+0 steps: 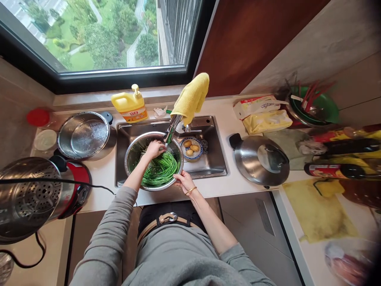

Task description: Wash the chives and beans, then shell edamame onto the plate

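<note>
- The green stalks [162,169] lie in a loose, curving heap inside the stainless steel bowl [128,161], which sits over the left part of the sink [218,157].
- The left hand [156,149] reaches into the bowl at the far edge of the stalks, so most of the heap lies nearer the person and to the right of it; its fingers are bent downward, but whether they are clamped on any stalks I cannot tell.
- The right hand [184,180] is closed on the bowl's near right rim, the stalks just inside that rim, beside its fingertips.
- The faucet [172,126], draped with a yellow cloth [192,97], reaches over the bowl's far side, close to the left hand.
- Right of the bowl, a patterned plate [200,145] holds potatoes [189,152].
</note>
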Available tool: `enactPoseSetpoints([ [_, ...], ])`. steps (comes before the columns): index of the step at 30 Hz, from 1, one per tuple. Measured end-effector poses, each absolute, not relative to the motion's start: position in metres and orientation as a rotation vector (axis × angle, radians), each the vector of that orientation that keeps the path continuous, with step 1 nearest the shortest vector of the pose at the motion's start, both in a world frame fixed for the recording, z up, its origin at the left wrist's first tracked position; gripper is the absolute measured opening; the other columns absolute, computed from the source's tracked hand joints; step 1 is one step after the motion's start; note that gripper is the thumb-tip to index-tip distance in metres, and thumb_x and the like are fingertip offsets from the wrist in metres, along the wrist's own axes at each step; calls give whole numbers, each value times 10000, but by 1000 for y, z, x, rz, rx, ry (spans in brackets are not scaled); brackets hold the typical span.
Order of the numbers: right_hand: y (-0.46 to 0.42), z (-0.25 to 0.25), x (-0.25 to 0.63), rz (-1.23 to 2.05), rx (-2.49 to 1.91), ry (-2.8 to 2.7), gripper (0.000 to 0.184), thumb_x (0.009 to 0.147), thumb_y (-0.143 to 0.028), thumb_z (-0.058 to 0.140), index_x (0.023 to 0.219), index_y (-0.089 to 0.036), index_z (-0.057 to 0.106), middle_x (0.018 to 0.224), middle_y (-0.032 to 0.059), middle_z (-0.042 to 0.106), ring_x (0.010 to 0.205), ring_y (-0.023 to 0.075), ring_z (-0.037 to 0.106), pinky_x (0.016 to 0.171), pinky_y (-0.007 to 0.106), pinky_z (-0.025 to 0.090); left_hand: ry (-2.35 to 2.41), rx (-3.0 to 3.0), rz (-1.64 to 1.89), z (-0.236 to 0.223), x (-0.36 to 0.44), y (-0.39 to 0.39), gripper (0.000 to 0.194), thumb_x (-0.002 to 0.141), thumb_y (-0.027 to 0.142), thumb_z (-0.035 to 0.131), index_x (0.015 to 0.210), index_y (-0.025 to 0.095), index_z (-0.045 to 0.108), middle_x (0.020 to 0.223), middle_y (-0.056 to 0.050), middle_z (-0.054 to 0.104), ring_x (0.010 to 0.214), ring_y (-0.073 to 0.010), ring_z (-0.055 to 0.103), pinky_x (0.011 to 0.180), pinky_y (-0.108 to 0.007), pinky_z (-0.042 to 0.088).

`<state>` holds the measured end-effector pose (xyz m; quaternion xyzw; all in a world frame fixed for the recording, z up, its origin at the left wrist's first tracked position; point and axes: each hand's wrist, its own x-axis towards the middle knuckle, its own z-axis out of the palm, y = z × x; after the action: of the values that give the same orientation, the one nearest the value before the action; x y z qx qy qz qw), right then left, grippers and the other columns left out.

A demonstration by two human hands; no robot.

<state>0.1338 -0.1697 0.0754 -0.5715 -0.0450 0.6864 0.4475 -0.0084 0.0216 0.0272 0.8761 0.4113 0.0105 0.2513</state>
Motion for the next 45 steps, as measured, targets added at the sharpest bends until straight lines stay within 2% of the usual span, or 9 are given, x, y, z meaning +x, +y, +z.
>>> enactPoseSetpoints([
  [5, -174, 77, 136, 1715, -1430, -87, 288, 456, -261, 791, 630, -180, 576, 565, -43, 618, 521, 107, 570, 482, 227, 502, 1184, 2040, 199, 29, -13, 26, 273, 893, 278, 450, 924, 164, 697, 850, -62, 723, 762, -183, 620, 774, -296, 457],
  [8, -180, 79, 139, 1715, -1451, -84, 292, 453, -255, 796, 636, -183, 580, 568, -48, 622, 516, 103, 572, 485, 224, 506, 1208, 1898, 255, 32, -18, 26, 327, 917, 302, 389, 940, 152, 679, 854, -66, 729, 778, -183, 647, 745, -279, 473],
  [14, -203, 76, 146, 1722, -1481, -91, 284, 487, -262, 795, 673, -182, 596, 607, -39, 647, 543, 112, 599, 502, 233, 530, 1226, 1950, 227, 47, -27, 9, 231, 850, 234, 499, 983, 176, 679, 859, -47, 727, 775, -173, 650, 748, -272, 489],
  [19, -215, 70, 147, 1720, -1508, -73, 298, 483, -274, 803, 661, -175, 587, 605, -34, 642, 543, 113, 594, 500, 242, 535, 1212, 2119, 65, 50, -17, -29, 170, 837, 235, 558, 914, 185, 700, 855, -55, 705, 763, -183, 631, 725, -279, 477],
  [23, -219, 69, 146, 1705, -1536, -90, 304, 472, -274, 805, 655, -170, 585, 589, -42, 626, 533, 107, 580, 501, 248, 539, 1292, 2153, 82, 35, 2, -50, 198, 873, 266, 542, 936, 175, 706, 957, -85, 678, 878, -197, 618, 796, -288, 474],
  [33, -231, 56, 141, 1729, -1506, -91, 306, 491, -295, 809, 672, -183, 589, 609, -43, 632, 554, 122, 597, 548, 277, 546, 1313, 2084, -86, -3, -2, -60, 191, 760, 199, 670, 939, 154, 717, 926, -97, 662, 918, -219, 596, 851, -316, 469],
  [37, -232, 52, 142, 1742, -1514, -89, 332, 474, -305, 823, 675, -177, 593, 621, -42, 640, 565, 122, 603, 581, 289, 554, 1250, 2038, -22, -7, -7, -60, 221, 727, 181, 680, 939, 153, 734, 925, -91, 669, 841, -187, 609, 818, -295, 479],
  [40, -231, 52, 143, 1747, -1531, -86, 366, 443, -318, 840, 664, -176, 585, 610, -44, 636, 564, 117, 597, 572, 276, 550, 1197, 1960, 11, -6, -10, -57, 133, 737, 174, 634, 814, 136, 736, 804, -62, 682, 732, -151, 599, 737, -255, 468],
  [45, -233, 53, 144, 1759, -1522, -111, 398, 432, -361, 848, 666, -179, 582, 613, -43, 639, 571, 123, 598, 587, 298, 560, 1097, 1926, -61, 5, -28, -56, 153, 762, 219, 571, 711, 138, 690, 649, -9, 655, 599, -117, 545, 632, -221, 424],
])
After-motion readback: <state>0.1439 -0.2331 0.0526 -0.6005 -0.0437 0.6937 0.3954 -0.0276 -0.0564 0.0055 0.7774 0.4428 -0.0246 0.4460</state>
